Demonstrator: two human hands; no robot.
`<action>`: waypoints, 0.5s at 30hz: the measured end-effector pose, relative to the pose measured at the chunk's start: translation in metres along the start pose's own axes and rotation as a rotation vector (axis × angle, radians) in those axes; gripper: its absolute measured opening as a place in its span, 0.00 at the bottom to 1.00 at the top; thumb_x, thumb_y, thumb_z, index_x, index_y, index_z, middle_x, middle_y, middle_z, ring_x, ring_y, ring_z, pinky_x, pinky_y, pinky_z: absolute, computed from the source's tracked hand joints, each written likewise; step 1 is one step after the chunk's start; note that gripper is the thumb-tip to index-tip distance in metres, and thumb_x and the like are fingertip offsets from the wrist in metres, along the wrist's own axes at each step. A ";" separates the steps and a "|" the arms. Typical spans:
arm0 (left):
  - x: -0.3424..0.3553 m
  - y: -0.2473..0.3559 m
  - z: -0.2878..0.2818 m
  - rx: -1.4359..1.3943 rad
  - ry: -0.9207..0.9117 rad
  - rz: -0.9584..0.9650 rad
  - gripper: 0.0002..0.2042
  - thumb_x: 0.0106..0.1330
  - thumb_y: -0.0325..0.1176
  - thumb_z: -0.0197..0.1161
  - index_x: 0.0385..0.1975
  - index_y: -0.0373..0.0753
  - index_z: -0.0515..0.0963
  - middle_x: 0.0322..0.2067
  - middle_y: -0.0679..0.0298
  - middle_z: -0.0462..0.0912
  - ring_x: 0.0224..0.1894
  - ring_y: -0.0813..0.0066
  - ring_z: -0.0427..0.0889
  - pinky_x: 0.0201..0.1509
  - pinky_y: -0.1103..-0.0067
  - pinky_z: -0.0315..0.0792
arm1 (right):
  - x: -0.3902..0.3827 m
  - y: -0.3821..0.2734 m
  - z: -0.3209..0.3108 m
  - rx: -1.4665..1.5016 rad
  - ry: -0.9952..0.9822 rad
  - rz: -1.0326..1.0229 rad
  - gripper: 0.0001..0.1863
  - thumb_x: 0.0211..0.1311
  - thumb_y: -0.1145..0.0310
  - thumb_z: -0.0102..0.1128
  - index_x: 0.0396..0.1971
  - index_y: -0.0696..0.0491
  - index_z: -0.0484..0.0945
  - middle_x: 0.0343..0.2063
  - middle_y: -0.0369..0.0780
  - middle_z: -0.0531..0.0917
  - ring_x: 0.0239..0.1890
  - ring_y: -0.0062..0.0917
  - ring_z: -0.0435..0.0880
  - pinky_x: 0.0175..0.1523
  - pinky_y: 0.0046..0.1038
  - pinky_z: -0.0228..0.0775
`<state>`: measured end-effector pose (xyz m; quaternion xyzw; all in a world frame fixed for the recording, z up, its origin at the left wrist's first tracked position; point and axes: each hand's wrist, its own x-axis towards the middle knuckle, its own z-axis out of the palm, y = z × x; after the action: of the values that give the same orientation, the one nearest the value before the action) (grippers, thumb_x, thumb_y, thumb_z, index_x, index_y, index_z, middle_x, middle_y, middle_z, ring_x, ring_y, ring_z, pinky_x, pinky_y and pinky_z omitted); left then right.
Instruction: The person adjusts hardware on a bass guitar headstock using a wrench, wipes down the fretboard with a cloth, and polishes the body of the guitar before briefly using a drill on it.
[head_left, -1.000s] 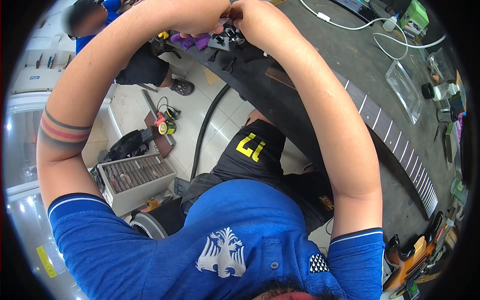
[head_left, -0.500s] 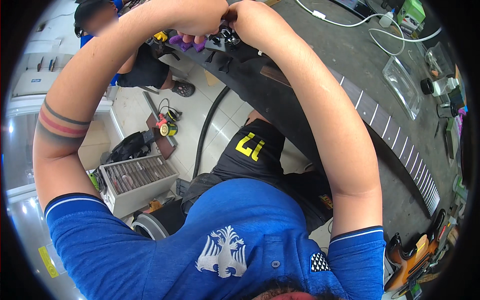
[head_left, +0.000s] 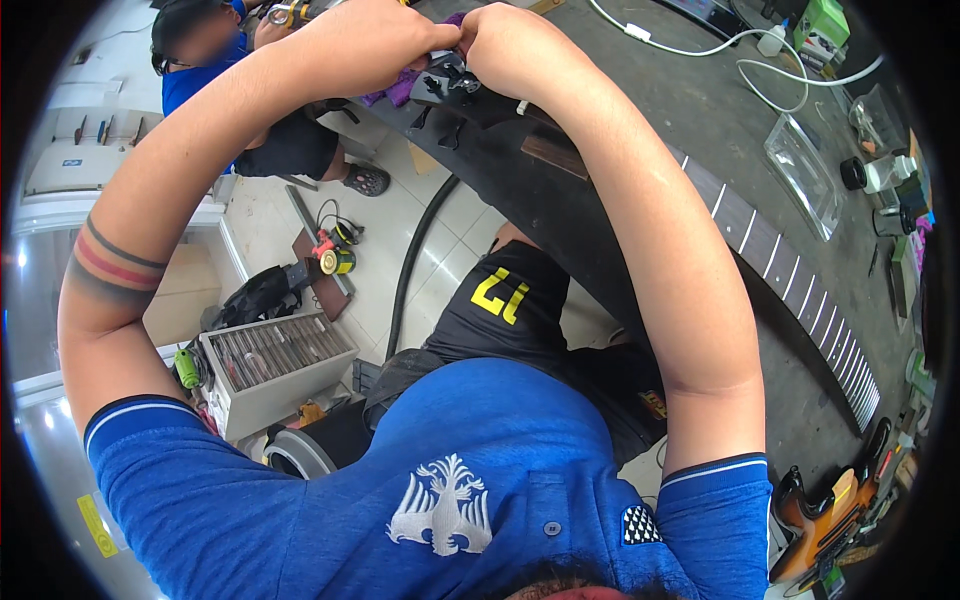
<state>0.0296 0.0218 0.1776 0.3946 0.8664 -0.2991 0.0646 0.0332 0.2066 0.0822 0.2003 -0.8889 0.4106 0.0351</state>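
My left hand [head_left: 400, 45] is at the top of the bench, fingers curled, one digit reaching across to my right hand [head_left: 495, 50]. My right hand is bent with its fingers closed and mostly turned away from me; whatever either holds is hidden. Just below them is a black part with small black fittings [head_left: 450, 82], with a purple cloth [head_left: 399, 92] beside it. A dark guitar neck with fret lines [head_left: 789, 288] lies along the bench beneath and beyond my right forearm.
A co-worker [head_left: 200, 75] works at upper left. The bench [head_left: 700, 80] carries a white cable [head_left: 750, 75], a clear tray [head_left: 800, 170], jars [head_left: 885, 175] and a guitar body [head_left: 800, 520]. On the floor [head_left: 420, 300] are a grey case [head_left: 270, 360] and black hose [head_left: 410, 270].
My left forearm has swung a little left, and that hand has tilted, its digit now pointing rightward. The co-worker has moved slightly right, a yellow item now showing by their hands.
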 end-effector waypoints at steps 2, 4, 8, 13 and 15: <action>-0.005 -0.007 0.012 0.068 0.059 0.054 0.19 0.69 0.24 0.68 0.59 0.42 0.79 0.37 0.50 0.89 0.45 0.48 0.91 0.52 0.59 0.84 | -0.003 -0.006 -0.005 0.037 -0.024 0.066 0.12 0.67 0.71 0.62 0.42 0.58 0.92 0.43 0.57 0.92 0.50 0.52 0.92 0.57 0.49 0.83; -0.007 -0.015 0.019 0.136 0.120 0.110 0.20 0.68 0.23 0.68 0.60 0.43 0.77 0.36 0.51 0.89 0.44 0.48 0.91 0.52 0.59 0.84 | -0.003 -0.008 -0.006 0.031 -0.040 0.060 0.13 0.67 0.70 0.62 0.42 0.58 0.92 0.42 0.58 0.92 0.50 0.52 0.92 0.57 0.48 0.83; -0.008 -0.019 0.025 0.135 0.316 0.298 0.21 0.65 0.23 0.67 0.58 0.43 0.76 0.35 0.54 0.88 0.44 0.49 0.91 0.51 0.59 0.84 | -0.003 -0.008 -0.006 0.071 -0.044 0.058 0.12 0.66 0.70 0.63 0.40 0.59 0.93 0.42 0.58 0.91 0.50 0.53 0.92 0.57 0.48 0.83; -0.004 -0.020 0.000 0.092 0.153 0.247 0.16 0.69 0.24 0.64 0.57 0.40 0.79 0.33 0.56 0.89 0.41 0.53 0.92 0.49 0.61 0.84 | 0.000 -0.008 -0.011 0.129 -0.099 0.092 0.15 0.62 0.71 0.62 0.43 0.59 0.92 0.42 0.58 0.92 0.50 0.50 0.93 0.57 0.45 0.83; -0.003 -0.007 -0.043 -0.065 -0.140 0.029 0.17 0.73 0.38 0.66 0.57 0.38 0.86 0.38 0.44 0.92 0.42 0.41 0.92 0.47 0.54 0.83 | 0.001 -0.005 -0.012 0.174 -0.107 0.085 0.16 0.61 0.72 0.61 0.44 0.59 0.92 0.42 0.58 0.92 0.50 0.49 0.93 0.58 0.44 0.84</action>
<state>0.0318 0.0404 0.2166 0.3828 0.8634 -0.2965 0.1419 0.0328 0.2120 0.0939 0.1862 -0.8583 0.4758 -0.0474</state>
